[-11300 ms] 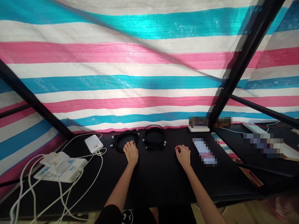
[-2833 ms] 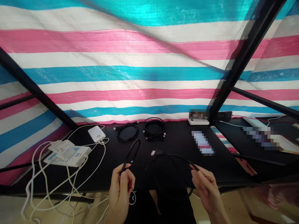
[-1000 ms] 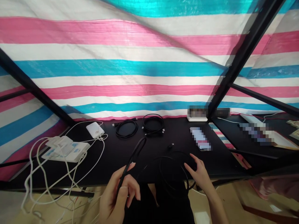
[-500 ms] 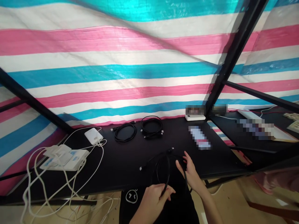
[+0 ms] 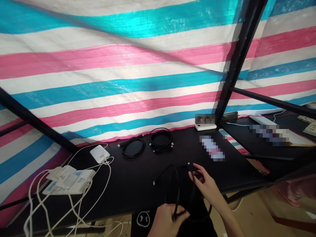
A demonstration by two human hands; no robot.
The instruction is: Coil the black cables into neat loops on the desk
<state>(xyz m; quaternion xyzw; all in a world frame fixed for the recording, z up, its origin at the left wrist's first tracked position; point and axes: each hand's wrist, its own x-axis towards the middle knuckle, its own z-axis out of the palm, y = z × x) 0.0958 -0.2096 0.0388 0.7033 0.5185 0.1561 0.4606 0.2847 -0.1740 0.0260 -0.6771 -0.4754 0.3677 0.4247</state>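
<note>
A black cable [image 5: 178, 194] hangs in loose loops at the front edge of the black table, its pale metal plugs lying toward the tabletop. My left hand [image 5: 170, 217] is closed around its strands at the near side of the loops. My right hand [image 5: 204, 182] is at the far right side, thumb and fingers curled about the cable near one plug. Behind them on the table lie two coiled black cables, a left coil [image 5: 133, 147] and a right coil [image 5: 161, 139], with pale plugs showing.
A white power strip [image 5: 85, 181] with tangled white cords and a white adapter-like box [image 5: 99, 153] stand at left. A blurred phone-like object [image 5: 212, 148] and a white device [image 5: 206, 126] lie at right. Black metal posts and a striped sheet [image 5: 138, 79] enclose the table.
My right hand has gone from spread fingers to curling around the cable. Both hands and the cable loops shifted slightly right and lower in view as the camera tilted.
</note>
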